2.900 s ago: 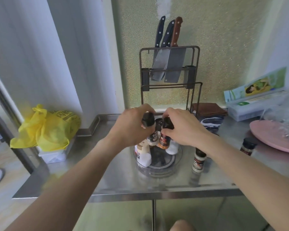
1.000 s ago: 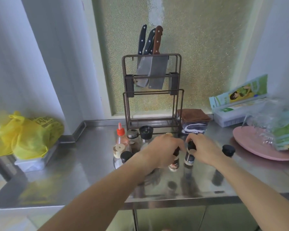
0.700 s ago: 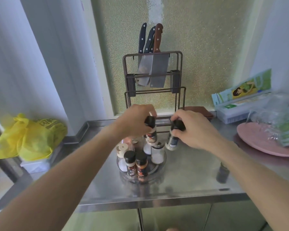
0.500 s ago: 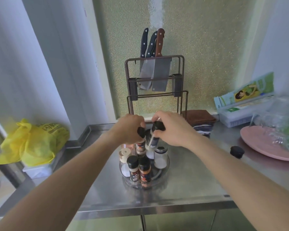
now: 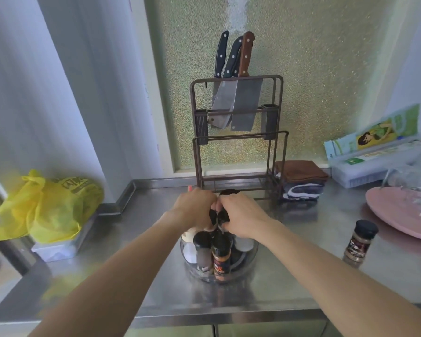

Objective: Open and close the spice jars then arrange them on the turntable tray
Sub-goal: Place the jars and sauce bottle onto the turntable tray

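A clear round turntable tray [image 5: 249, 265] sits on the steel counter and holds several spice jars, among them a black-capped jar [image 5: 202, 251] and an orange-labelled jar [image 5: 221, 257] at its front. My left hand [image 5: 195, 207] and my right hand [image 5: 238, 214] meet over the tray's back. Each is closed around the black cap of a jar, and both jar bodies are mostly hidden by the fingers. One more black-capped spice jar [image 5: 360, 242] stands alone on the counter to the right.
A brown knife rack [image 5: 238, 132] with three knives stands behind the tray. Folded cloths [image 5: 300, 181] lie to its right. A pink plate [image 5: 399, 210] and a box [image 5: 372, 152] are at the far right, a yellow bag [image 5: 49, 203] at the far left.
Both hands carried jars from the counter on the right over to the tray and lowered them among the other jars. The camera view has shifted.
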A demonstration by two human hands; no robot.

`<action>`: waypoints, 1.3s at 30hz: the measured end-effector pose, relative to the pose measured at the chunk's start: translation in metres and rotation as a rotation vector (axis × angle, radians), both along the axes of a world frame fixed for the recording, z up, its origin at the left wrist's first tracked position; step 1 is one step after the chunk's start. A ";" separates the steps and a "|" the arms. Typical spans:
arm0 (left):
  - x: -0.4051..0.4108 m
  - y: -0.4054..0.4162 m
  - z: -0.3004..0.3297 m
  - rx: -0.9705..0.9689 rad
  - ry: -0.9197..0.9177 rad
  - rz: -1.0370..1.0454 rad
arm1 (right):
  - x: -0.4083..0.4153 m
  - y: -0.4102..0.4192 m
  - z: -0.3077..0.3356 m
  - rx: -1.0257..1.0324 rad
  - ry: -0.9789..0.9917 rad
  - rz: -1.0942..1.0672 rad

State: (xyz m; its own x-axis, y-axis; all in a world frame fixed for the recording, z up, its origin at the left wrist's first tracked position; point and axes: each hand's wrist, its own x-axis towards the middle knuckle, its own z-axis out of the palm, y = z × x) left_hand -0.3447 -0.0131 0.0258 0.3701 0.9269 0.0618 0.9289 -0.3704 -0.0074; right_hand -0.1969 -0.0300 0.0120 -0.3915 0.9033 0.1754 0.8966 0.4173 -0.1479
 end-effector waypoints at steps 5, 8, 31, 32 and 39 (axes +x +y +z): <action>-0.001 -0.002 -0.001 -0.026 -0.040 0.004 | 0.001 -0.003 -0.005 0.064 -0.009 -0.015; 0.002 -0.009 0.009 -0.011 -0.065 0.012 | 0.009 -0.008 0.001 0.059 0.036 -0.026; 0.276 -0.047 -0.109 -0.461 -0.782 -0.031 | 0.245 -0.064 -0.020 -0.002 -0.038 -0.620; 0.279 -0.047 -0.111 -0.464 -0.807 -0.030 | 0.246 -0.064 -0.021 0.003 -0.055 -0.637; 0.296 -0.053 -0.109 -0.383 -0.992 0.009 | 0.252 -0.067 -0.028 0.032 -0.018 -0.680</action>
State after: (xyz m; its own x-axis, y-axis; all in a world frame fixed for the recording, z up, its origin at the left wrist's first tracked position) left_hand -0.0486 -0.0661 -0.0828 0.3072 0.9509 0.0361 0.4581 -0.1811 0.8703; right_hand 0.0552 -0.0969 -0.0158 0.2583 0.9440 0.2051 0.9634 -0.2358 -0.1278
